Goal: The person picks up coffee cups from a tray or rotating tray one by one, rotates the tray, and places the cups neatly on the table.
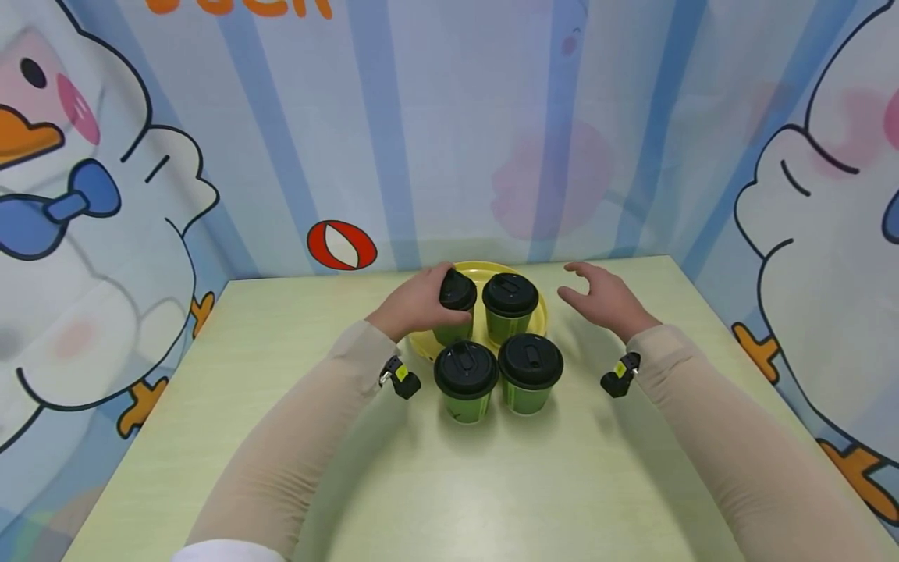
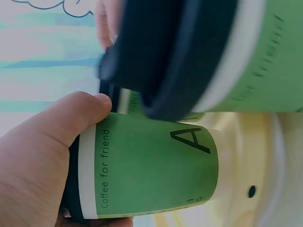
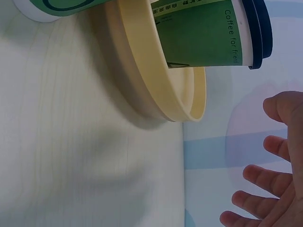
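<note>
My left hand [image 1: 414,304] grips a green paper coffee cup [image 2: 147,165] with a black lid, thumb and fingers around its upper part. This cup is at the back left, within a round yellow tray [image 1: 542,318]. Beside it on the tray stands a second lidded coffee cup [image 1: 510,297]. Two more such cups, one at the front left [image 1: 467,375] and one at the front right [image 1: 530,367], stand upright on the table before the tray. Right of the tray, my right hand [image 1: 607,300] holds nothing, its fingers spread apart in the right wrist view.
The pale wooden table [image 1: 337,312] reaches back to a printed curtain [image 1: 449,156] with blue stripes. Cartoon ducks cover the side walls. Each wrist wears a small black camera, such as the left wrist camera [image 1: 402,376].
</note>
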`<action>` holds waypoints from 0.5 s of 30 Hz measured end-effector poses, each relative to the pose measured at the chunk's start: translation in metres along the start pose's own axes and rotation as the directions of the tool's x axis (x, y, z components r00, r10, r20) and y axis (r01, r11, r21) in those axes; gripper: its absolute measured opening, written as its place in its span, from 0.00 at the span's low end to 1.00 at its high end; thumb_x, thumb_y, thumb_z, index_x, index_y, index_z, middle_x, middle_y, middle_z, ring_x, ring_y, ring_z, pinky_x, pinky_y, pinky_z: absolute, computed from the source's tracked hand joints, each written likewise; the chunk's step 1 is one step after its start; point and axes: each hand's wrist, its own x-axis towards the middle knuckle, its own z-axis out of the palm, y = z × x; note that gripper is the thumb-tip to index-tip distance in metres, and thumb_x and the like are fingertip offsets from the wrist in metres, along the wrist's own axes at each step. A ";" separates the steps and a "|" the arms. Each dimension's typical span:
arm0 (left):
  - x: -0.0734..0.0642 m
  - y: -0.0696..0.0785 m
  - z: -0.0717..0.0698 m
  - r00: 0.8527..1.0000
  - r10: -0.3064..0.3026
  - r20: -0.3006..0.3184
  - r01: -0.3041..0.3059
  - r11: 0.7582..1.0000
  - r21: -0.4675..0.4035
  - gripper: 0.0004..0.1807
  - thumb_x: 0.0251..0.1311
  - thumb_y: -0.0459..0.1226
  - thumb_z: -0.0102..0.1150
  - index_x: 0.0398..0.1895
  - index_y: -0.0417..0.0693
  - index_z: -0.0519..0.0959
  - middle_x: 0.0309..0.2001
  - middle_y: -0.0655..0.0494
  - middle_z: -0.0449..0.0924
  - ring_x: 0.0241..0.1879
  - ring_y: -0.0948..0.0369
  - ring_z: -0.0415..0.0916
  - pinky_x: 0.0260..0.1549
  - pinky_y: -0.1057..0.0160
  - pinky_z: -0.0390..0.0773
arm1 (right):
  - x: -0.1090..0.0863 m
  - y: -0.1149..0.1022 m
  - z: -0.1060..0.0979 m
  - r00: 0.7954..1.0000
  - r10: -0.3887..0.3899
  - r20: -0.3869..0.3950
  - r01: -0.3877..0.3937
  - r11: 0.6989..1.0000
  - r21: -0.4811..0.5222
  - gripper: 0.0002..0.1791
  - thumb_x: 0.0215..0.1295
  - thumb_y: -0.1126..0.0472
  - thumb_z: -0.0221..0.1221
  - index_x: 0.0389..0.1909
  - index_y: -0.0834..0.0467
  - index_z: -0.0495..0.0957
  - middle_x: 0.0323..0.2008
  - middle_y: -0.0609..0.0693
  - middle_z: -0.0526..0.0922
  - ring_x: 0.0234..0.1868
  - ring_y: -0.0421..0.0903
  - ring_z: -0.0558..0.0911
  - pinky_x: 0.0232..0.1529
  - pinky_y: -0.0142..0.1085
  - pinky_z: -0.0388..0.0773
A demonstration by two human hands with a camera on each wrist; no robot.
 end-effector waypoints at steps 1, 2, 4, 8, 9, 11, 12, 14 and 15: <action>0.000 0.001 -0.003 1.000 0.004 0.000 -0.004 1.000 0.004 0.53 0.55 0.57 0.70 0.79 0.49 0.55 0.61 0.45 0.69 0.51 0.52 0.75 0.48 0.49 0.79 | 0.000 0.000 0.000 1.000 -0.004 -0.001 0.004 1.000 -0.002 0.36 0.76 0.42 0.51 0.77 0.59 0.60 0.73 0.66 0.63 0.69 0.66 0.67 0.65 0.63 0.66; -0.001 0.002 -0.005 1.000 0.007 -0.001 -0.007 1.000 0.007 0.52 0.55 0.57 0.70 0.78 0.49 0.56 0.61 0.45 0.69 0.51 0.52 0.75 0.48 0.50 0.79 | 0.001 0.000 0.000 1.000 -0.007 -0.002 0.007 1.000 -0.004 0.37 0.76 0.42 0.51 0.77 0.59 0.60 0.73 0.66 0.63 0.69 0.66 0.67 0.65 0.63 0.66; -0.002 0.005 -0.012 1.000 0.010 -0.001 -0.010 1.000 0.010 0.52 0.56 0.57 0.69 0.78 0.50 0.56 0.61 0.44 0.68 0.50 0.52 0.75 0.47 0.49 0.80 | 0.001 0.000 0.000 1.000 -0.011 -0.002 0.011 1.000 -0.007 0.37 0.76 0.42 0.51 0.76 0.59 0.60 0.73 0.66 0.63 0.69 0.66 0.67 0.65 0.63 0.66; -0.005 0.012 -0.026 1.000 0.008 -0.003 -0.008 1.000 0.004 0.51 0.55 0.59 0.68 0.78 0.52 0.56 0.62 0.44 0.66 0.50 0.51 0.75 0.46 0.50 0.80 | 0.001 -0.001 0.000 1.000 -0.017 0.000 0.017 1.000 -0.004 0.36 0.76 0.42 0.51 0.76 0.59 0.61 0.72 0.66 0.64 0.69 0.66 0.67 0.65 0.63 0.66; -0.006 0.014 -0.030 1.000 0.008 -0.006 -0.008 1.000 0.001 0.51 0.55 0.59 0.68 0.78 0.53 0.56 0.62 0.44 0.66 0.49 0.51 0.75 0.46 0.50 0.80 | 0.001 -0.001 0.000 1.000 -0.017 0.000 0.017 1.000 -0.003 0.36 0.76 0.42 0.51 0.76 0.59 0.61 0.72 0.66 0.64 0.69 0.66 0.67 0.65 0.63 0.66; -0.009 0.018 -0.038 1.000 0.013 -0.016 -0.013 1.000 -0.008 0.52 0.55 0.59 0.68 0.78 0.53 0.55 0.62 0.44 0.65 0.49 0.52 0.75 0.46 0.50 0.81 | 0.001 -0.003 0.000 1.000 -0.016 0.001 0.016 1.000 0.001 0.36 0.76 0.42 0.51 0.76 0.59 0.61 0.72 0.66 0.64 0.69 0.66 0.68 0.65 0.63 0.66; -0.010 0.020 -0.042 1.000 0.018 -0.022 -0.018 1.000 -0.012 0.52 0.55 0.59 0.68 0.79 0.53 0.55 0.63 0.43 0.65 0.50 0.51 0.75 0.46 0.50 0.81 | 0.001 -0.003 0.000 1.000 -0.016 0.001 0.016 1.000 0.002 0.36 0.76 0.42 0.51 0.76 0.59 0.61 0.72 0.66 0.64 0.69 0.66 0.67 0.65 0.63 0.66; -0.013 0.025 -0.050 0.999 0.031 -0.035 -0.032 0.999 -0.011 0.52 0.56 0.59 0.68 0.79 0.53 0.54 0.63 0.43 0.65 0.50 0.51 0.75 0.46 0.50 0.81 | 0.000 -0.004 -0.001 1.000 -0.018 0.000 0.018 1.000 0.004 0.36 0.76 0.42 0.51 0.76 0.59 0.61 0.72 0.66 0.64 0.69 0.66 0.67 0.65 0.63 0.66; -0.015 0.028 -0.053 0.999 0.036 -0.041 -0.036 0.999 -0.008 0.52 0.56 0.60 0.67 0.79 0.54 0.54 0.64 0.43 0.64 0.50 0.52 0.75 0.47 0.50 0.81 | 0.000 -0.004 -0.001 1.000 -0.018 -0.001 0.018 1.000 0.004 0.36 0.76 0.42 0.51 0.76 0.59 0.62 0.72 0.66 0.64 0.69 0.66 0.67 0.65 0.63 0.66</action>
